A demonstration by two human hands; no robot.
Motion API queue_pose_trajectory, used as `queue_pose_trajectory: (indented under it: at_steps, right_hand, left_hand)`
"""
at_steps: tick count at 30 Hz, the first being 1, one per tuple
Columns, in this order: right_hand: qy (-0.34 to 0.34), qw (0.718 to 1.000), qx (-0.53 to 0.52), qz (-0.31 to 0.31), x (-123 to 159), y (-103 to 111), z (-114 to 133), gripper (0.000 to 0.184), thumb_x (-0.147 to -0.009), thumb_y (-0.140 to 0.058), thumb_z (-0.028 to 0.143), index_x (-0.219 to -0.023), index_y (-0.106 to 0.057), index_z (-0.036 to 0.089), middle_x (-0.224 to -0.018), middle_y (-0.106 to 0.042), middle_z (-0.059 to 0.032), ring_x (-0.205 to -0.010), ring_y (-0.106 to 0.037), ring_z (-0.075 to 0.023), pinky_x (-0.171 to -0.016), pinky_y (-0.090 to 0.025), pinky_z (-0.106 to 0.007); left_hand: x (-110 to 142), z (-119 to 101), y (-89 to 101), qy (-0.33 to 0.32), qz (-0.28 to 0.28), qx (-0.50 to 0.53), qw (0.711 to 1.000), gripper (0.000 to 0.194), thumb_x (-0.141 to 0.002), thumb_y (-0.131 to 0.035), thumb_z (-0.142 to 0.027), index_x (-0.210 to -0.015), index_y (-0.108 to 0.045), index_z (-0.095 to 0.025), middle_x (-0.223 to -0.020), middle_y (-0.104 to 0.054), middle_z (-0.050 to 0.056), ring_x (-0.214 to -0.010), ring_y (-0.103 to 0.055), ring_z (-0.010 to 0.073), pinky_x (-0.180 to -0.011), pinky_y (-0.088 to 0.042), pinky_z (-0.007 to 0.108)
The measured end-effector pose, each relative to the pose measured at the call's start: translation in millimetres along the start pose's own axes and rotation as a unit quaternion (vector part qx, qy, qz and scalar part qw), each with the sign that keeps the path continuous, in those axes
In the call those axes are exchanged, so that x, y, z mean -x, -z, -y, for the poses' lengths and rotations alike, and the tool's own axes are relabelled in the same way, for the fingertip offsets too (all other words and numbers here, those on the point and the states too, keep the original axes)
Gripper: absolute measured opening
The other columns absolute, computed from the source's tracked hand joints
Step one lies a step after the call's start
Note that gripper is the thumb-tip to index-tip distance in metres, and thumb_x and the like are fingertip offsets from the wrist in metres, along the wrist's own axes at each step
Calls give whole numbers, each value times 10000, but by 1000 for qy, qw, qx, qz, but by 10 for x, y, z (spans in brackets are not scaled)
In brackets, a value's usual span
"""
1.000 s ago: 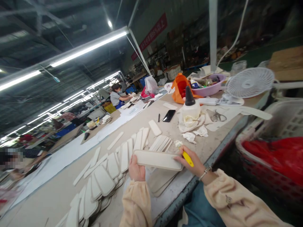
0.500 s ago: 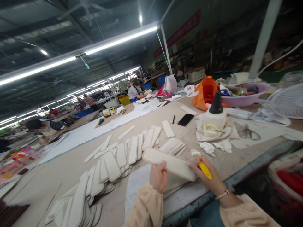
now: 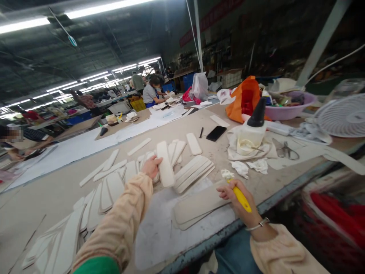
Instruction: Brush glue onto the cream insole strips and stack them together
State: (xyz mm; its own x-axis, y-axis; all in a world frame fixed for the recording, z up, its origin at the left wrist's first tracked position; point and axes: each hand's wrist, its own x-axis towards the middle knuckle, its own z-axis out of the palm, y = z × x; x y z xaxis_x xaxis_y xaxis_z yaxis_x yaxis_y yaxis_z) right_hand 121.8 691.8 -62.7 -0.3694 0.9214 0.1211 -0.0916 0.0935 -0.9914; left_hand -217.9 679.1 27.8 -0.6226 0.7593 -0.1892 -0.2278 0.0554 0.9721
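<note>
My left hand [image 3: 152, 167] is closed on the edge of a pale strip with rounded ends [image 3: 165, 164], held tilted above the pile. Around it lies a long spread of similar pale strips [image 3: 107, 194], overlapping one another. In my right hand [image 3: 238, 198] is a yellow-handled brush [image 3: 242, 198], its whitish, clumped head [image 3: 227, 174] pointing away from me. Below and left of that hand, a couple of larger beige strips [image 3: 194, 207] rest on a white sheet [image 3: 154, 232]. A fanned stack of strips [image 3: 194, 173] sits just beyond them.
A white bottle with a black cone top [image 3: 252, 133] stands at the right, near scissors [image 3: 286, 150] and crumpled tissues [image 3: 239, 168]. Behind are a phone [image 3: 216, 133], an orange bag [image 3: 245, 99], a purple basin [image 3: 293, 106] and a fan [image 3: 342, 118]. Other people work further off.
My left hand has moved left and away from me, to the pile, and now holds an upright strip. The strip formerly between both hands is no longer held. The view has shifted.
</note>
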Motion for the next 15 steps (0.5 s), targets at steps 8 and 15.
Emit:
queue_pose_trajectory:
  at_steps: [8, 15]
  right_hand:
    - [-11, 998, 39, -44, -41, 35, -92, 330, -848, -515, 562, -929, -447, 250, -613, -574, 13, -488, -516, -153, -475, -456, -283]
    - [6, 998, 60, -33, 16, 65, -115, 358, -838, -506, 573, -1001, -481, 255, -517, -420, 52, -428, -401, -148, -411, -315, -277]
  left_hand:
    - [-282, -63, 36, -140, -59, -137, 979, 190, -777, -699, -224, -946, -653, -150, -1024, -648, 63, -1025, -583, 215, -958, -435, 410]
    - [1199, 748, 315, -171, 84, -236, 953, 161, -580, -815, -177, -715, -746, -228, -856, -693, 112, -915, -616, 278, -971, -420, 418]
